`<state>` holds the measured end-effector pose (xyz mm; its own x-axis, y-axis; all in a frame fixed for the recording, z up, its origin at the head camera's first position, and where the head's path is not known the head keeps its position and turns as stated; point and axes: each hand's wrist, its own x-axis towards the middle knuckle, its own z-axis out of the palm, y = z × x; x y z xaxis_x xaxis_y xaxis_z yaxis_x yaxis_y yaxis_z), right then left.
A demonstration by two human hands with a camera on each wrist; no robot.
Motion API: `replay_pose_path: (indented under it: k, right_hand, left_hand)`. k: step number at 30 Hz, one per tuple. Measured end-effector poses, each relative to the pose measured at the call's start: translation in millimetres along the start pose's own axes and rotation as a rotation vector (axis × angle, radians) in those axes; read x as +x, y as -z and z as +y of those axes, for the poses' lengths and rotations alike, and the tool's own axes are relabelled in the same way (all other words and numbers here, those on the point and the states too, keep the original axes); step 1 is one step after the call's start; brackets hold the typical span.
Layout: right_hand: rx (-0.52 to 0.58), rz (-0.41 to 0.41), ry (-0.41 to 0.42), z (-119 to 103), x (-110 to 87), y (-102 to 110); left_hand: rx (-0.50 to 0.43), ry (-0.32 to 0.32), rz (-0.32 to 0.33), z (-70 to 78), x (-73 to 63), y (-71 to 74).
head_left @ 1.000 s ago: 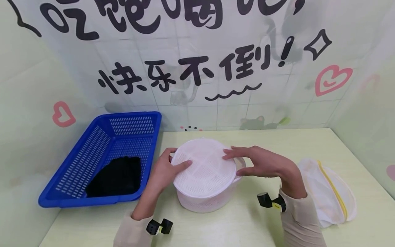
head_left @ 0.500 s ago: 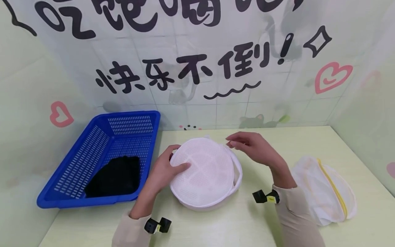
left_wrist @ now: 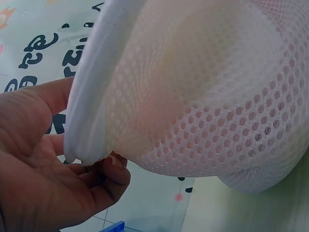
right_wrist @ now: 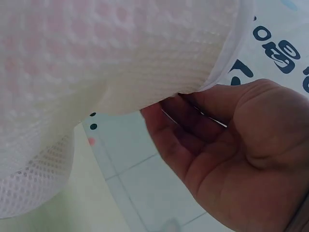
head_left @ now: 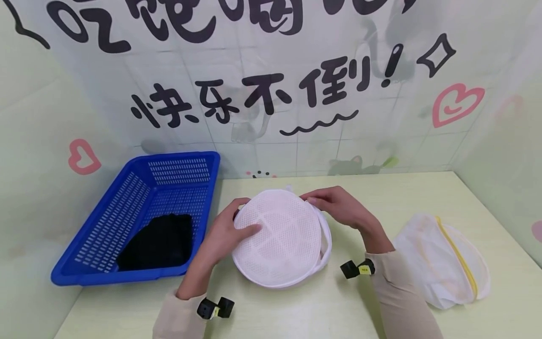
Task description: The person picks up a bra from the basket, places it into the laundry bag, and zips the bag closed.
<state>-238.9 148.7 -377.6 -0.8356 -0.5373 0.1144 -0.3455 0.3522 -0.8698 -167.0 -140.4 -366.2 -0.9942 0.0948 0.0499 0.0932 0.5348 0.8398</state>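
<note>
A round white mesh laundry bag stands on the pale table, its flat lid facing up and tilted. Along its right side the lid edge is parted from the body, leaving a narrow gap. My left hand grips the bag's left rim, thumb on the lid and fingers underneath; the left wrist view shows the curled fingers below the thick white edge. At the far right of the rim my right hand pinches the edge between thumb and fingers. In the right wrist view its fingertips are partly hidden behind the mesh.
On the left sits a blue plastic basket with black cloth in it. A second white mesh bag with a yellow zip lies flat at the right, beside my right sleeve. A printed wall sheet stands behind the table.
My right hand has left the bag's right side, moved up, and now pinches the far right rim. The bag's lid has tilted and turned slightly; my left hand keeps its grip.
</note>
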Motion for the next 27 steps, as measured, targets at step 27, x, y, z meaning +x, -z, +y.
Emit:
replay_pose_path:
  k: [27]
  right_hand:
    - [-0.243,0.154,0.113,-13,-4.1,0]
  left_hand:
    - [0.021,-0.021,0.15,-1.9,2.5,-8.8]
